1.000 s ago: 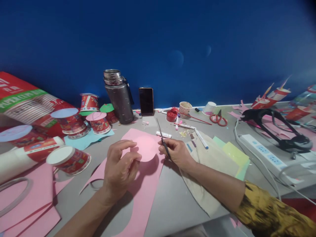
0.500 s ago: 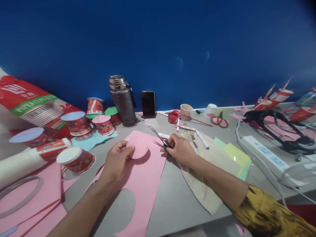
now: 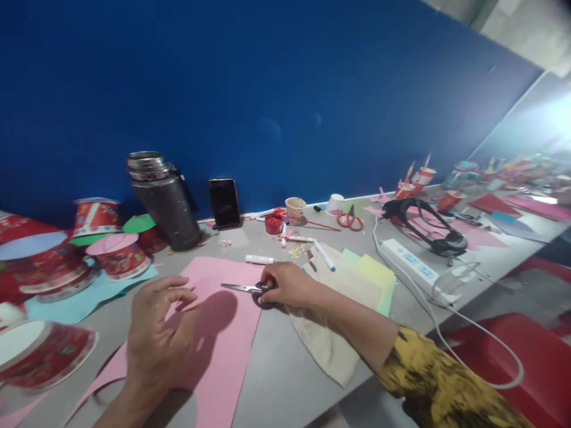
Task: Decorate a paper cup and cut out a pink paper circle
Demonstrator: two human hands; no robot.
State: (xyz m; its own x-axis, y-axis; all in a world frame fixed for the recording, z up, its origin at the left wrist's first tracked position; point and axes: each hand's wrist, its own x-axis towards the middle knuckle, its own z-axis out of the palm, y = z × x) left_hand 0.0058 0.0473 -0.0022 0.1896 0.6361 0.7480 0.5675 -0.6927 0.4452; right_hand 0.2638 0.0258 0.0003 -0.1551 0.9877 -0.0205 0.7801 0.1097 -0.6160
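Observation:
My left hand (image 3: 163,339) hovers over the left side of a pink paper sheet (image 3: 223,374), fingers bent and apart, with nothing visible in it. Behind this hand the pink disc cannot be made out. My right hand (image 3: 288,285) grips black-handled scissors (image 3: 241,288) low over the sheet's right edge. Their blades are together and point left. Just beyond that hand lies a white marker (image 3: 259,260). A beige cloth (image 3: 330,351) lies under the right forearm.
Decorated paper cups (image 3: 120,257) stand at the left beside a grey flask (image 3: 165,205). A phone (image 3: 224,203) leans on the blue wall. Red-handled scissors (image 3: 350,221), a power strip (image 3: 410,264) and a black headset-like frame (image 3: 428,229) are to the right.
The pink disc that my left hand held no longer shows, and its fingers have spread. My right hand has lowered the scissors, now pointing left. The view has swung right.

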